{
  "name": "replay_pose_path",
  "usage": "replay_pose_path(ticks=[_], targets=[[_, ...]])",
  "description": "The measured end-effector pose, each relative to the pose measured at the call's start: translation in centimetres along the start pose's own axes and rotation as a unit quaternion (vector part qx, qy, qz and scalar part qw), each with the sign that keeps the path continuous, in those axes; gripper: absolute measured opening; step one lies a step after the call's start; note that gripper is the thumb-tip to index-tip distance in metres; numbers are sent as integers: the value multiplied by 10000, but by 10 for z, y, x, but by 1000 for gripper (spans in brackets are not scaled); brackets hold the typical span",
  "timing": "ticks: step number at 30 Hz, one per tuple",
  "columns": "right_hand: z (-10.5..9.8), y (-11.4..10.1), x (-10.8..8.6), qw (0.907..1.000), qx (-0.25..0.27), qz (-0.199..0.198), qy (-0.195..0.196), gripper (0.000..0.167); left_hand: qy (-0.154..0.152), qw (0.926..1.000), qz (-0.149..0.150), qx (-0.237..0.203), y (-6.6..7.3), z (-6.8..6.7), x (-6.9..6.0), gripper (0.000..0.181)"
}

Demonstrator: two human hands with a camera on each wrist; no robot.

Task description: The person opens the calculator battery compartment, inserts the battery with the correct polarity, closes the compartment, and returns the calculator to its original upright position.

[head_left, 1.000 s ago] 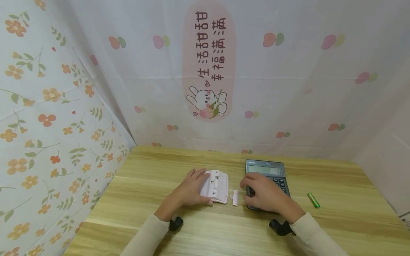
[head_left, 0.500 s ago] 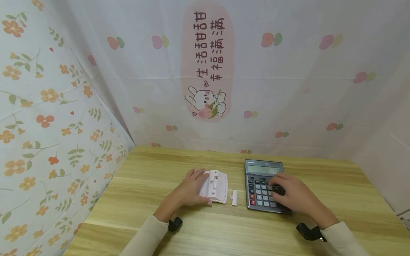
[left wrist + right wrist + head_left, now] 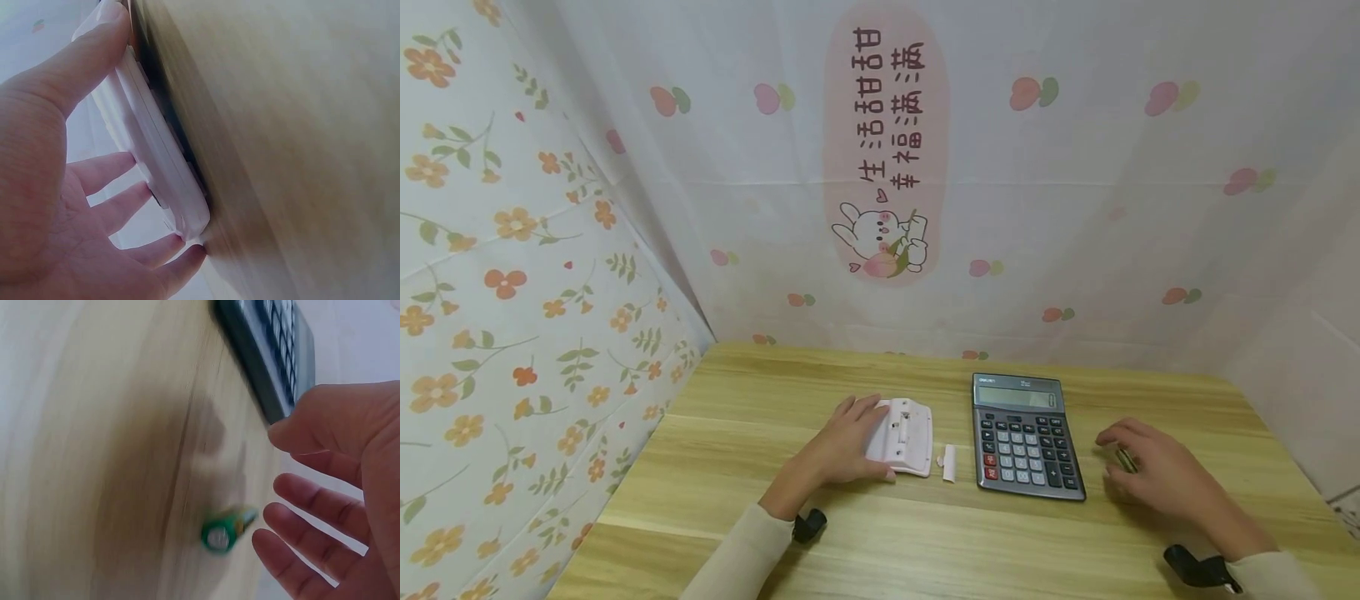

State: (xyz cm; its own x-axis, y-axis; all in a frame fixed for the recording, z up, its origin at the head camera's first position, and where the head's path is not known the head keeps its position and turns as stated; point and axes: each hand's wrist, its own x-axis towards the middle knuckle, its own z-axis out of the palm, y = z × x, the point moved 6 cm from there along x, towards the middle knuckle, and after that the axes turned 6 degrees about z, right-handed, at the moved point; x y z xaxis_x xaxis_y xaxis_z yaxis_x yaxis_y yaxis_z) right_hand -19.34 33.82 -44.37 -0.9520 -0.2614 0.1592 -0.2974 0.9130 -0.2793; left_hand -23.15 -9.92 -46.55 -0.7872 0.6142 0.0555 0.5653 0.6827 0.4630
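My left hand [image 3: 847, 442] holds a white plastic device [image 3: 908, 437] lying back side up on the table, with an open slot in its back. In the left wrist view, the thumb [image 3: 94, 53] sits on one end of the device [image 3: 159, 147] and the fingertips touch another edge. A small white cover [image 3: 950, 463] lies beside the device. My right hand [image 3: 1165, 471] hovers over a green AAA-size battery [image 3: 228, 531], its fingers loosely bent and apart from it. In the head view that hand mostly hides the battery [image 3: 1126, 460].
A dark grey calculator [image 3: 1026, 437] lies face up between the hands, just right of the small cover. The wooden table [image 3: 880, 542] ends at a patterned cloth [image 3: 880, 317] at the back, with a flowered cloth [image 3: 550, 333] on the left.
My right hand has moved right, from above the calculator to the battery, uncovering the calculator's keys. The left hand and the white device have stayed put.
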Motion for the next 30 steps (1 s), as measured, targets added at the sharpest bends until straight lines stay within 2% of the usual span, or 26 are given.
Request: replay_pose_path(ticks=[5, 12, 17, 24, 30], targets=[[-6, 18, -5, 9997, 77, 214, -84, 40, 0, 10000, -37, 4, -1, 1, -1, 104], [-15, 34, -6, 9971, 303, 676, -201, 36, 15, 10000, 6, -19, 1, -1, -1, 104], [-13, 37, -4, 9959, 242, 802, -329, 36, -16, 10000, -31, -8, 2, -1, -1, 104], [-6, 36, -4, 9953, 272, 875, -314, 34, 13, 10000, 44, 12, 3, -1, -1, 104], [-1, 35, -4, 9949, 269, 907, -355, 32, -66, 9999, -59, 52, 1, 0, -1, 104]])
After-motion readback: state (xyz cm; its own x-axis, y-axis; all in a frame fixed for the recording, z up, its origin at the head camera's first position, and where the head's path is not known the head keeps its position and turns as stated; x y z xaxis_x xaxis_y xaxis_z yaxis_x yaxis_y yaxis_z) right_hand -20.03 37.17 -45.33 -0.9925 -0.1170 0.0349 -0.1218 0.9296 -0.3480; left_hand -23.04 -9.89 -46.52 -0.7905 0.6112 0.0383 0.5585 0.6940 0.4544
